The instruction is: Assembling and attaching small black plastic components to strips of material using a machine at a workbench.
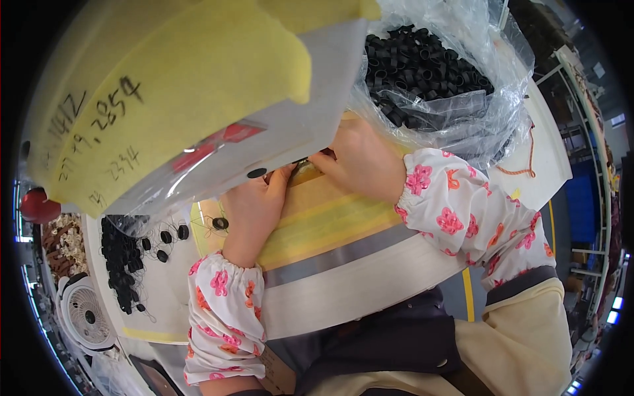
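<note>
Probably in the middle of fitting a small dark part (305, 164) at the far edge of the tabletop (343, 264), under the yellow foam pad (178, 86). Left hand (254, 204) and right hand (356, 158) pinching it together, fingers curled. Next probably needing another black ring (220, 224), lying just beside the left hand.

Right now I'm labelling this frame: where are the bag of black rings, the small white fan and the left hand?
bag of black rings (422, 69), head view, ring pile.
small white fan (84, 315), head view, grille.
left hand (254, 204), head view, back of hand.
</note>
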The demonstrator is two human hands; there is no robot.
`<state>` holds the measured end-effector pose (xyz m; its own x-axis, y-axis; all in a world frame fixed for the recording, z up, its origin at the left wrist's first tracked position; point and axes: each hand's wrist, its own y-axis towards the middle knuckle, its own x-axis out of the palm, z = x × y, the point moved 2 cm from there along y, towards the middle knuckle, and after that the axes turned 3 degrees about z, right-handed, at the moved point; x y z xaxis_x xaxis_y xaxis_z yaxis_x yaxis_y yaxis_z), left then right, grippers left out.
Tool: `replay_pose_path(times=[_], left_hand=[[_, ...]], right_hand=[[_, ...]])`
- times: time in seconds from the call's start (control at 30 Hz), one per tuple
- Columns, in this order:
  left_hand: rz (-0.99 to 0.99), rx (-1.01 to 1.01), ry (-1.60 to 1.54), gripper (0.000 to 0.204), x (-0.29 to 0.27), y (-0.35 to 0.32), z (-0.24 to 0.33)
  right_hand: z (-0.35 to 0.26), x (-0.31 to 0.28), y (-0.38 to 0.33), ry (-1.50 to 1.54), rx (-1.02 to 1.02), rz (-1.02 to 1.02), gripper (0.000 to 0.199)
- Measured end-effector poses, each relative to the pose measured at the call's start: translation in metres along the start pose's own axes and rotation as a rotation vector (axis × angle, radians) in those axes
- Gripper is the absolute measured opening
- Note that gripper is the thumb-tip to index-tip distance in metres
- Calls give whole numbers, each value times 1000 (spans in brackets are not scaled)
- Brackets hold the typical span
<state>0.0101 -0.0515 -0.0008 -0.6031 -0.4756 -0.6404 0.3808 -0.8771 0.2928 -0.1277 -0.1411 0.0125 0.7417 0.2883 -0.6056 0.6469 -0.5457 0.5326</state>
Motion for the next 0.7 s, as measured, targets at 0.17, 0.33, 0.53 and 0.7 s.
replay_pose_path(times=[0.17, 0.33, 0.53, 0.7], left_hand=[[-4, 15, 24, 33, -2, -1, 1], [13, -73, -41, 30, -2, -3, -3], [-87, -313, 42, 26, -4, -2, 0], [-69, -192, -11, 25, 1, 2, -1]], right_hand=[[1, 1, 1, -6, -11, 7, 9], [0, 4, 2, 29, 65, -48, 13], [6, 9, 3, -19, -1, -49, 12], [8, 3, 2, 29, 45, -55, 12]])
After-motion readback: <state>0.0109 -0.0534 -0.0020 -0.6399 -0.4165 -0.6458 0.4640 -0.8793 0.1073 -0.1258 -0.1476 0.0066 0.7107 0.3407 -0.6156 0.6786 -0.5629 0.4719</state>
